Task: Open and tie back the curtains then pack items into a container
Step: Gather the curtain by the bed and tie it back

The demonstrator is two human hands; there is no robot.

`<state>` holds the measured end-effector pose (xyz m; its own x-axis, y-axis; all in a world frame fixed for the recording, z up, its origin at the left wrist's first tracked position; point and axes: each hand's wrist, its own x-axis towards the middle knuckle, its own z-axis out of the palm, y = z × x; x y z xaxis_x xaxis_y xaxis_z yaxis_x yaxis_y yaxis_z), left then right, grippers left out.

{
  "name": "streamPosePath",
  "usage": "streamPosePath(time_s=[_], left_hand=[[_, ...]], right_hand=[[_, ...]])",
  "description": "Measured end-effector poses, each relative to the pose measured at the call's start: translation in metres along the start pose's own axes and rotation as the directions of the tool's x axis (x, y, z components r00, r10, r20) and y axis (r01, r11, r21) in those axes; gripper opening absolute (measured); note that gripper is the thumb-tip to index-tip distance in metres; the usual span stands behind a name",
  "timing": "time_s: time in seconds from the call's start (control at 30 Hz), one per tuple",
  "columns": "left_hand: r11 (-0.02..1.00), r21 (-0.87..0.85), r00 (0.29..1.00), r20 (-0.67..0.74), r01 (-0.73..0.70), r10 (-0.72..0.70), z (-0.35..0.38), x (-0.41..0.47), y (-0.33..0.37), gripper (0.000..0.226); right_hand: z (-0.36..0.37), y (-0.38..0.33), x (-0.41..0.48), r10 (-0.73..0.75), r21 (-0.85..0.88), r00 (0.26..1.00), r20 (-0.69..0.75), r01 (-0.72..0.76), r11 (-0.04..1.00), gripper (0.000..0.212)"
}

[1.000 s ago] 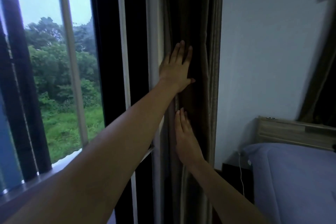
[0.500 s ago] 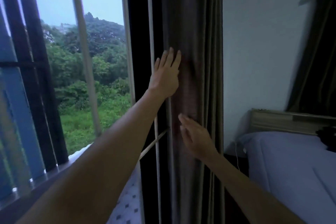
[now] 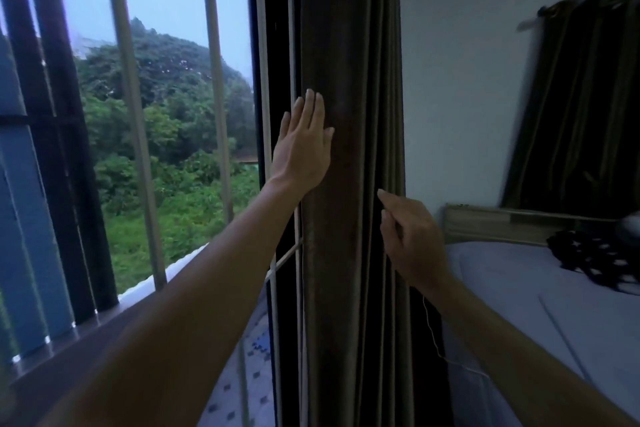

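Barred window [image 3: 138,149] at left, glass uncovered; brown curtain [image 3: 349,45] bunched into 1 upright column between window frame and white wall. Left hand [image 3: 301,146] lies flat on the curtain's left face, fingers straight. Right hand [image 3: 408,239], lower, has fingers curled at the right-edge folds, cannot tell whether it grips cloth; bed [image 3: 519,288] further right.

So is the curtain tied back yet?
No: the curtain hangs gathered with no tie round it, the left hand flat against it, the right hand at its folds.
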<state>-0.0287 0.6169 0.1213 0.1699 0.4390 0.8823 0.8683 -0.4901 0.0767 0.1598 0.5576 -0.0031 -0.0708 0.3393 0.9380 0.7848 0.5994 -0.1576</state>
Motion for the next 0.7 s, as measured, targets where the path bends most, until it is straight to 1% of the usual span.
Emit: streamPosePath(time_s=[0.07,0.17,0.27,0.37,0.53,0.6,0.7], left_hand=[[1.000,-0.002,1.000,0.004,-0.005,0.005,0.003,0.004,0.008,0.059],[1.000,-0.012,1.000,0.016,-0.018,0.019,0.015,0.009,0.020,0.060],[1.000,-0.031,0.999,0.050,-0.003,0.004,0.035,0.013,0.028,0.063],[0.999,-0.003,0.996,0.081,0.044,-0.044,0.062,0.021,0.032,0.072],[0.988,0.050,0.988,0.040,0.148,-0.150,0.106,0.035,0.038,0.096],[0.982,0.064,0.984,0.020,0.177,-0.178,0.122,0.038,0.037,0.092],[0.978,0.017,0.978,-0.019,0.206,-0.206,0.141,0.032,0.032,0.072]], right_hand=[[-0.002,0.002,0.005,0.033,-0.016,0.999,0.028,-0.032,0.999,0.043],[0.001,0.019,0.008,0.125,-0.066,0.987,0.101,-0.118,0.991,0.048],[0.005,0.041,0.010,0.181,-0.125,0.973,0.144,-0.164,0.978,0.043],[0.006,0.058,0.018,0.177,-0.156,0.964,0.197,-0.148,0.977,0.045],[0.019,0.091,0.040,0.123,-0.130,0.966,0.228,-0.095,0.987,0.052],[0.029,0.106,0.051,0.123,-0.092,0.964,0.236,-0.104,0.990,0.053],[0.047,0.123,0.069,0.127,-0.011,0.963,0.240,-0.128,0.992,0.054]])
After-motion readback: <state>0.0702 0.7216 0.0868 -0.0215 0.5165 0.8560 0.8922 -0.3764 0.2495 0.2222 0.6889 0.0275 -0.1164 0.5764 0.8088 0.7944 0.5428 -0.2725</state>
